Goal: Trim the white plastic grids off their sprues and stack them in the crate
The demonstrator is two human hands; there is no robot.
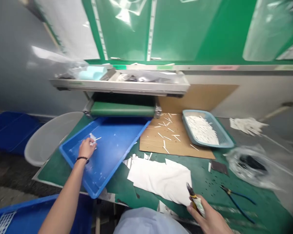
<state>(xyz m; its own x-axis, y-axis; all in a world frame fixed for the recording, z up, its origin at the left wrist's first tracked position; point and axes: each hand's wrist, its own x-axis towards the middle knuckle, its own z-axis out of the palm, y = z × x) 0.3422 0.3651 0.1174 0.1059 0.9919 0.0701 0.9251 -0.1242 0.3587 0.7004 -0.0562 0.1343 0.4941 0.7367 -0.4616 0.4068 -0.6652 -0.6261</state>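
The fingers of my left hand (86, 148) are curled together on a few sticks (93, 139) at the far-left end of the tray (112, 152), which tilts over the tabletop's left edge. The fingers of my right hand (210, 217) are wrapped tight around cutters (194, 196) at the near edge, with the tip over a white sheet (161, 177). Beyond the sheet, cardboard (180, 143) carries loose sticks. A basket (205, 128) of sticks sits at the cardboard's right side. Pliers (236, 196) lie near the right hand.
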